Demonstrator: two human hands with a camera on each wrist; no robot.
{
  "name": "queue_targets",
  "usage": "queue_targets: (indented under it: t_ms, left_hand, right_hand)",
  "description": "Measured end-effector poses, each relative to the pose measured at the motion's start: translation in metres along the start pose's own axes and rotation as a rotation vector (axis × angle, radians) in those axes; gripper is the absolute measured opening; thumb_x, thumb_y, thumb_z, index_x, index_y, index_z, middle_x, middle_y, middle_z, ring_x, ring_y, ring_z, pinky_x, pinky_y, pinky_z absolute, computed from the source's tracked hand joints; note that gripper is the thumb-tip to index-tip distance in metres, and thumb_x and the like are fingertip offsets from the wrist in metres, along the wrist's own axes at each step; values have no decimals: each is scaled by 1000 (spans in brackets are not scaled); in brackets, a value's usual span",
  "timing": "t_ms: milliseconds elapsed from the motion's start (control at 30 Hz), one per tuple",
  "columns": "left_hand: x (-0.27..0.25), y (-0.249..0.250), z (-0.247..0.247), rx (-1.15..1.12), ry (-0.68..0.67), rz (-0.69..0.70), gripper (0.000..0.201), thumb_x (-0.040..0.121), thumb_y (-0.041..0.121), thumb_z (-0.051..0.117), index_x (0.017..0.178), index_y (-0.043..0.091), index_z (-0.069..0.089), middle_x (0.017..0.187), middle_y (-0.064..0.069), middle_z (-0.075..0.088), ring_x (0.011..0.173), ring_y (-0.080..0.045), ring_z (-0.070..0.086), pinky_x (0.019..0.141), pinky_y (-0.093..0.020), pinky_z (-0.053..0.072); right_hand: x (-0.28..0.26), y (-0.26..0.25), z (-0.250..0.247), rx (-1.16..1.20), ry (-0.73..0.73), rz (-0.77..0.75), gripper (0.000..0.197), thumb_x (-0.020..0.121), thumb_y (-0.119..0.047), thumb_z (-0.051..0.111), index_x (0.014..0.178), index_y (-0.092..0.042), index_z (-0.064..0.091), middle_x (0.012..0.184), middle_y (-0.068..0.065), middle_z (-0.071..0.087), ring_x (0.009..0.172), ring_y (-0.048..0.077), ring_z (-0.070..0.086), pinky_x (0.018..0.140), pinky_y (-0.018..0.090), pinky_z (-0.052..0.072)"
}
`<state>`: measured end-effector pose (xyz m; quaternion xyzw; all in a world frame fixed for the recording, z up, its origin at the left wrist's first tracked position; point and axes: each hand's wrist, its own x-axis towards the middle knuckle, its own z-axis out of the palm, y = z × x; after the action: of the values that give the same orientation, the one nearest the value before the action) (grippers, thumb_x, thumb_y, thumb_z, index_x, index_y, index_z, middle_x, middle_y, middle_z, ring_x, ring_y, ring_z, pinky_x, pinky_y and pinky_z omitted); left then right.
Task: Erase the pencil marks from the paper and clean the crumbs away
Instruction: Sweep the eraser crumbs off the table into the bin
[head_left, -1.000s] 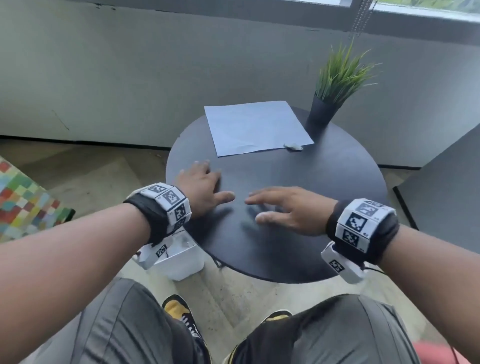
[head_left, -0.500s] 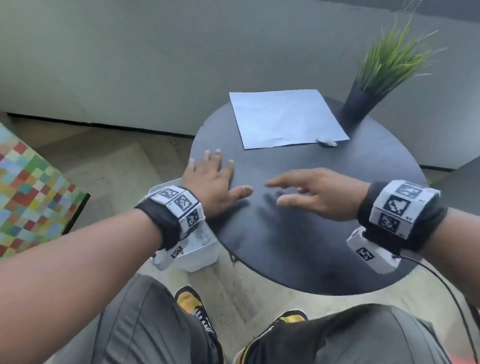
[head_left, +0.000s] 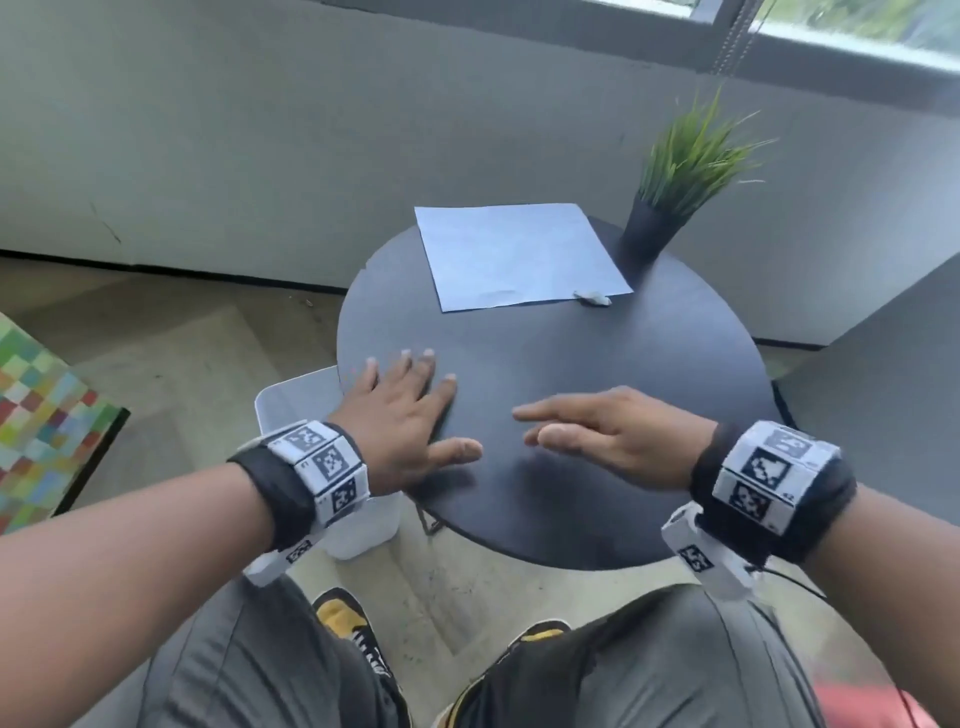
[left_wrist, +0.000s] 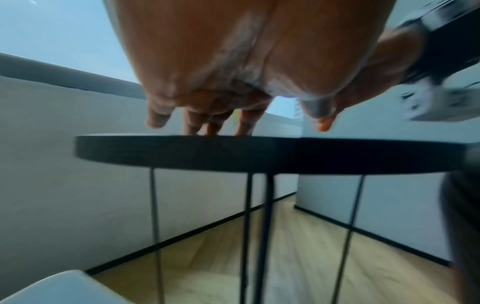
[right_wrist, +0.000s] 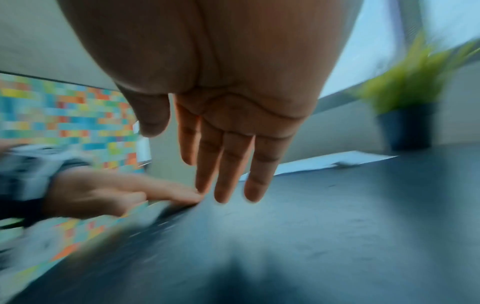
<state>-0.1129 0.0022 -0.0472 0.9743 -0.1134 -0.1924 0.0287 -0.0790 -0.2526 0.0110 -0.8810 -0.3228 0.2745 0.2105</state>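
Observation:
A pale sheet of paper (head_left: 517, 254) lies at the far side of the round dark table (head_left: 623, 374), its far edge hanging over the rim. A small whitish eraser (head_left: 592, 297) sits by the paper's near right corner. My left hand (head_left: 410, 415) lies flat on the table's near left part, fingers spread and straight. My right hand (head_left: 597, 431) hovers just over the table with straight fingers pointing left toward the left thumb. Both hands hold nothing. In the right wrist view the paper (right_wrist: 324, 162) shows beyond my fingers (right_wrist: 226, 164). Any marks on the paper are too faint to make out.
A potted green plant (head_left: 670, 192) stands at the table's far right, next to the paper. A white bin (head_left: 311, 415) sits on the floor under the table's left edge. A colourful chequered cushion (head_left: 36, 415) is at the left; my knees are below the table.
The head view has shifted between frames. My left hand has slid a little further onto the table and my right hand stays hovering near it; paper and eraser have not moved.

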Motion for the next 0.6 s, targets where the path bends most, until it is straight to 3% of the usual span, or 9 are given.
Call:
queue_targets:
  t_ms: [67,133,200,267,333,433,467,533,600]
  left_hand:
    - [-14,22,-2,-10,-43,268,101,68,87,3,153,38,28,167,7,6,153,-12,-2,121,-52,0]
    - [-26,40,-3,-28,-33,408,97,71,88,4,152,41,30,166,14,8,152,-5,-5,123,-47,-4]
    - [-24,41,0,-11,46,297,110,63,94,-9,156,40,18,167,11,-4,151,-7,-12,123,-43,-7]
    - [-14,35,4,-59,70,51,124,53,98,-15,158,35,8,167,3,-13,152,-15,-14,123,-46,-3]
    - [-8,35,4,-58,6,-81,128,51,98,-12,158,29,6,167,-4,-11,153,-23,-10,122,-50,2]
    - [-10,51,-1,-8,-65,113,134,44,100,-19,153,37,28,166,6,10,151,-15,12,121,-47,8]
    - [-14,59,-8,-11,-68,201,132,43,99,-21,146,42,40,161,12,26,146,-10,26,120,-44,10]
    - [-14,71,-23,-85,1,275,126,45,99,-21,131,47,55,139,19,54,127,-5,48,117,-39,16]
    - [-5,72,-32,-127,125,252,115,56,99,-10,132,44,56,136,17,57,121,-11,52,110,-32,26]
  right_hand:
    - [-11,37,-17,75,290,157,45,98,-40,51,142,-33,46,136,-14,57,125,2,52,112,29,36]
    - [-28,84,-29,46,436,438,59,98,-42,50,151,-23,33,152,-2,40,140,13,37,117,32,25]
    - [-42,124,-28,-9,414,726,68,97,-50,44,150,-11,28,157,13,29,145,25,26,117,36,21]
    - [-47,135,-12,-61,330,851,75,94,-63,34,144,-7,36,154,21,27,144,34,22,116,43,21]
    - [-40,110,13,-104,277,820,83,89,-72,27,147,-13,31,159,15,16,146,35,13,116,50,18]
    - [-27,41,42,-135,133,525,74,93,-68,27,149,-21,29,162,7,8,149,30,4,115,56,13]
    - [-26,22,45,-108,87,403,65,96,-62,30,147,-23,34,162,7,13,149,27,6,116,53,13]
    - [-33,8,40,73,100,214,49,101,-47,40,145,-25,43,157,1,31,146,17,23,117,34,17]
    - [-43,21,21,161,274,182,50,100,-38,49,147,-23,42,153,-4,39,142,10,32,112,18,19]
